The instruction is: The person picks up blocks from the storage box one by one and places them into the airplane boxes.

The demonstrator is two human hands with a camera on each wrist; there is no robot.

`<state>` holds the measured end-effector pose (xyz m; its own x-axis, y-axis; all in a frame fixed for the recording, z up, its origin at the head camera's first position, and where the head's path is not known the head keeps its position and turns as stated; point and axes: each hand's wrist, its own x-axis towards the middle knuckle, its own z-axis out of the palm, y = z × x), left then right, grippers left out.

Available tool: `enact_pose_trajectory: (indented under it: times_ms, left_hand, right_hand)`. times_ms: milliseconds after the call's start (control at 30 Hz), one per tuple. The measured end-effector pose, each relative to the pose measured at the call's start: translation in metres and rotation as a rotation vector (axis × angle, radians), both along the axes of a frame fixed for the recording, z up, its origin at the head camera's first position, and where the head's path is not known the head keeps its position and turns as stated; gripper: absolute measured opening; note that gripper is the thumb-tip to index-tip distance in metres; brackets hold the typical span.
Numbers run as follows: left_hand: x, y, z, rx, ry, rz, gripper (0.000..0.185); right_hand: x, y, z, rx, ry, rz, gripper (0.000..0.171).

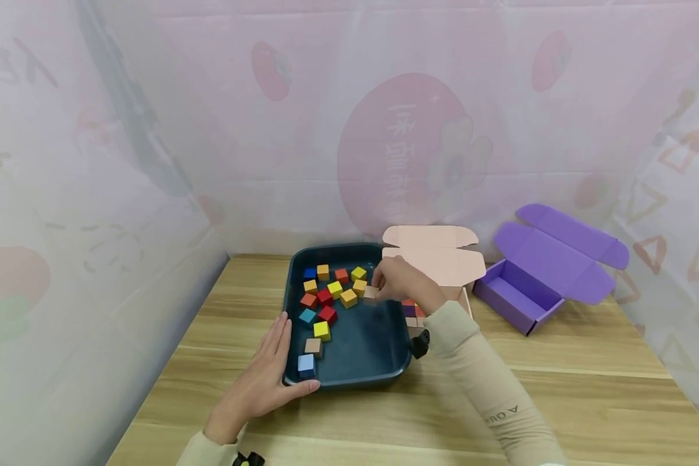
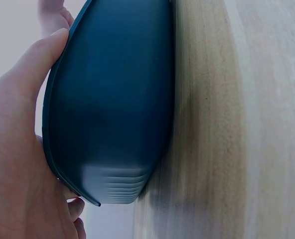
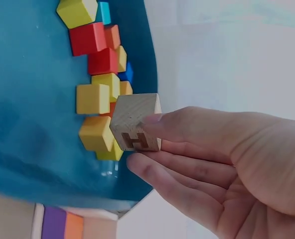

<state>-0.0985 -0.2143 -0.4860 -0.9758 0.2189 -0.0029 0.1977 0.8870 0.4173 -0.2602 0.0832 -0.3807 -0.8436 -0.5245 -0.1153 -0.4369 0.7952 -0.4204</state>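
My right hand pinches a plain wooden cube over the right side of a dark blue tray. A brown letter H shows on that wooden cube in the right wrist view, with the thumb against one face. Several coloured cubes lie in the tray, mostly on its left and far side, among them a red cube, a yellow cube and a light blue cube. My left hand rests on the tray's near left corner, fingers straight along the left rim and thumb on the front rim.
Against the tray's right side stands an open pale pink box, partly hidden by the right arm, with several cubes inside. Farther right is an open purple box. Everything stands on a wooden table with fabric walls around it.
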Motion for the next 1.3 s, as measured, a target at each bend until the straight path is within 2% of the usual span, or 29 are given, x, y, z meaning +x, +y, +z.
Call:
enact_pose_trajectory:
  times_ms: [267,567,967,1300]
  left_hand:
    - [-0.001,0.000,0.001,-0.004,0.009,-0.001,0.131]
    - [-0.001,-0.002,0.001,-0.003,0.018,-0.006,0.131]
    - [-0.001,-0.001,-0.002,-0.003,0.018,-0.015,0.131]
    - [-0.001,0.000,-0.002,-0.017,0.015,-0.011,0.131]
  right_hand:
    - [0.011,0.025,0.014,-0.012,0.033,0.034,0.007]
    - [0.019,0.058,0.015,-0.041,0.028,0.045,0.009]
    - [0.029,0.114,0.012,-0.048,0.035,-0.001,0.015]
    - [0.037,0.137,-0.005,-0.072,-0.042,-0.004,0.012]
